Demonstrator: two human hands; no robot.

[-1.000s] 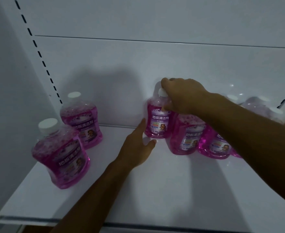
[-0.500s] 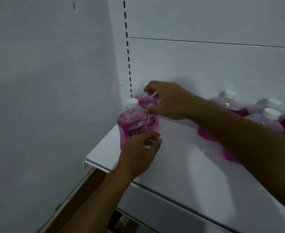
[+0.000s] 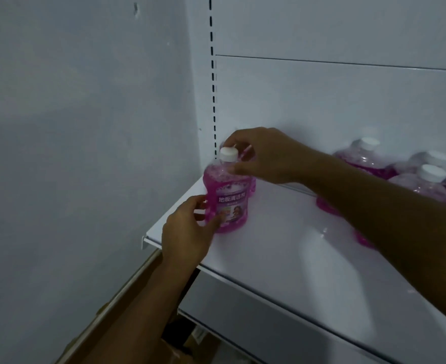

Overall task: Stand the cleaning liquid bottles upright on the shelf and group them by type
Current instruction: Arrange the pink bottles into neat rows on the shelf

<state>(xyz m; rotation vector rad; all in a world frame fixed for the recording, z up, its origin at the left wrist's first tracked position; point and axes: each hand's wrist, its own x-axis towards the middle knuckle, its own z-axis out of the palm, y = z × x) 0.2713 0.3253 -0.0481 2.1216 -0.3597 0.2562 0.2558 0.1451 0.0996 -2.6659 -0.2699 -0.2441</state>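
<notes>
Since a moment ago, the front bottle (image 3: 227, 195) is turning label-forward at the shelf's (image 3: 282, 248) left end; left hand (image 3: 187, 232) gripping its base, right hand (image 3: 264, 156) pinching its shoulder. Liquid-heavy, probably slick plastic.

Shop or stockroom, retail-type shelving. White metal shelf (image 3: 282, 248) with a lipped front edge, mounted on a slotted upright (image 3: 212, 74) of the kind used for adjustable store fixtures; flat white back panel (image 3: 334, 101) with a seam line. Many identical pink bottles (image 3: 369, 158) with white caps and the same printed label, stocked together as merchandise. Plain grey wall (image 3: 85, 127) at the left. Cardboard boxes (image 3: 127, 306) below the shelf. Dim lighting.
</notes>
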